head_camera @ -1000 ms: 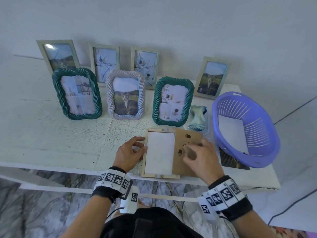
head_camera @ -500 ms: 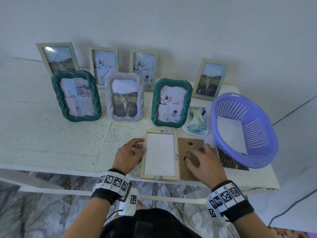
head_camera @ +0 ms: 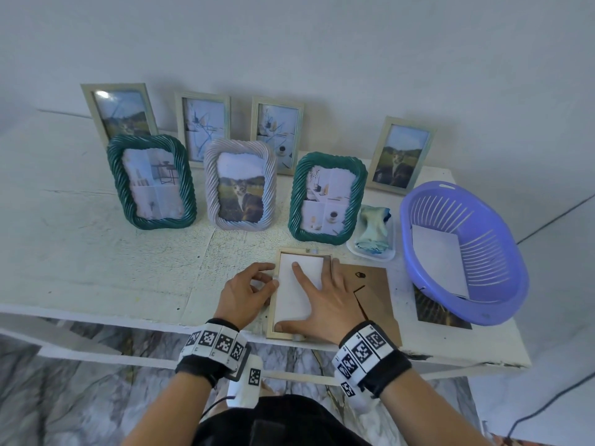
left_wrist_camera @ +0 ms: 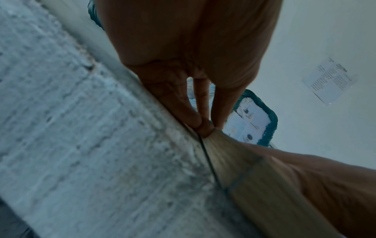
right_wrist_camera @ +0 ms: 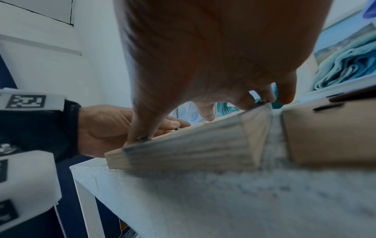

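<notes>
Frame (right_wrist_camera: 183,151) back is off, and your right hand (head_camera: 331,304) is now on the paper (head_camera: 289,304)

A moment ago that hand was on the brown board (head_camera: 376,284). Now it lies flat on the white paper inside the frame, with its fingers straight and spread, and it holds nothing. The board sits just beside the frame at 3 o'clock. Your left hand (head_camera: 244,294) stays at 9 o'clock, and its bent fingertips pinch the frame's edge. The frame lies face down near the front edge of the table (head_camera: 128,268). The paper looks ready to come out.
</notes>
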`<state>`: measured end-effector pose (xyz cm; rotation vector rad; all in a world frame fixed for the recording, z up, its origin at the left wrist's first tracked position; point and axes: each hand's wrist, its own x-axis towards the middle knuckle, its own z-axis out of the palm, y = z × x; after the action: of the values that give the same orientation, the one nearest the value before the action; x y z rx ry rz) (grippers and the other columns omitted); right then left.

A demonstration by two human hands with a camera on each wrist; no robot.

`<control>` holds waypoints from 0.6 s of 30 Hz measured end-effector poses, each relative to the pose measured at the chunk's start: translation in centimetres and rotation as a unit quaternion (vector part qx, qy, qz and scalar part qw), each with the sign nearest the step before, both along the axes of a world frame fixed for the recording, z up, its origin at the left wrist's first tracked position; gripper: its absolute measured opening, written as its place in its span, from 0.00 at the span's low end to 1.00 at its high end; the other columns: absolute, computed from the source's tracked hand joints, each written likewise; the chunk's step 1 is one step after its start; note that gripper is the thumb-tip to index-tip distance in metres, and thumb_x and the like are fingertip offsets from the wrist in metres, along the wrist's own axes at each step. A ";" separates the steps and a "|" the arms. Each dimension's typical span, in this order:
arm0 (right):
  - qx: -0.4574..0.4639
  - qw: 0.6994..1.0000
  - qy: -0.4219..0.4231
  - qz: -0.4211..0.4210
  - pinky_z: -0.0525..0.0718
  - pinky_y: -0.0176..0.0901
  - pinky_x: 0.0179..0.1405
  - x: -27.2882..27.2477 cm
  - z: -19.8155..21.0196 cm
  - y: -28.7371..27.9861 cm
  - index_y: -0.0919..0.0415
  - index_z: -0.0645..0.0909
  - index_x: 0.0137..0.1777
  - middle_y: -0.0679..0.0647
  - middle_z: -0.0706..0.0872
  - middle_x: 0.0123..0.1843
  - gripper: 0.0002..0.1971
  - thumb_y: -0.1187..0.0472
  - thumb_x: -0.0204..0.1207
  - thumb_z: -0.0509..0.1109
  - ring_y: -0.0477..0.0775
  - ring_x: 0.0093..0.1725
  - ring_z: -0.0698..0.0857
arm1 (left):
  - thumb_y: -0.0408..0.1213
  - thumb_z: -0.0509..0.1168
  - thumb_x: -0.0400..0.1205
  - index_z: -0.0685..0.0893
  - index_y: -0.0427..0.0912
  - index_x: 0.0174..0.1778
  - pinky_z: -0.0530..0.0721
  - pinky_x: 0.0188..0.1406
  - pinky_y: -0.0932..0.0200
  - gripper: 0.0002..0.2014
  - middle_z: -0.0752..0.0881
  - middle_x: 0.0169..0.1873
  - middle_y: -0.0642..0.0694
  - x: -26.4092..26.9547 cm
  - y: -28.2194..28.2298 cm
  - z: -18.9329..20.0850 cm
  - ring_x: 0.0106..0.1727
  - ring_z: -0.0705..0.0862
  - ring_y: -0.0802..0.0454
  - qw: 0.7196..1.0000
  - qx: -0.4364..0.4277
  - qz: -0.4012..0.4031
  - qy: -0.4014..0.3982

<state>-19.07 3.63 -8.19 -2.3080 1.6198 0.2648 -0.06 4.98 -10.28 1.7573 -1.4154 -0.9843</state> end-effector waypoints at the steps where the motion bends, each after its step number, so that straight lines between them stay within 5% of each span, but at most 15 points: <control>1: 0.000 1.000 0.001 0.000 0.45 0.64 0.80 0.0 0.0 0.0 0.39 0.34 0.83 0.71 0.36 0.84 0.62 0.13 0.54 0.57 0.70 0.82 0.33 | 0.56 0.66 0.71 0.85 0.57 0.58 0.87 0.48 0.47 0.20 0.88 0.41 0.59 0.0 0.0 0.0 0.39 0.87 0.56 1.000 0.000 0.000 -0.001; 9: 0.011 1.000 -0.017 -0.023 0.50 0.62 0.81 0.6 0.6 -0.3 0.46 0.42 0.84 0.68 0.41 0.85 0.64 0.16 0.53 0.64 0.68 0.83 0.38 | 0.50 0.70 0.77 0.84 0.58 0.59 0.88 0.46 0.46 0.14 0.88 0.41 0.61 0.1 0.1 0.0 0.39 0.88 0.55 1.000 -0.005 -0.003 -0.008; 14: -0.016 0.998 -0.058 -0.038 0.59 0.60 0.79 0.8 1.1 0.1 0.43 0.41 0.84 0.64 0.54 0.84 0.61 0.21 0.57 0.69 0.65 0.83 0.51 | 0.50 0.69 0.79 0.83 0.58 0.60 0.89 0.45 0.45 0.14 0.88 0.42 0.59 0.3 0.1 0.3 0.40 0.89 0.55 1.000 0.002 -0.014 0.007; 18: -0.047 0.992 -0.105 -0.044 0.68 0.58 0.74 0.9 1.6 0.2 0.41 0.45 0.83 0.59 0.55 0.83 0.59 0.25 0.57 0.73 0.64 0.79 0.58 | 0.43 0.68 0.81 0.85 0.52 0.54 0.84 0.44 0.62 0.07 0.86 0.45 0.54 -0.3 0.3 0.9 0.41 0.86 0.58 1.000 -0.020 -0.016 -0.013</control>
<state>-18.22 3.85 -6.55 -2.2371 1.6524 -0.0739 -0.38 5.23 -9.35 1.7294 -1.4727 -0.9472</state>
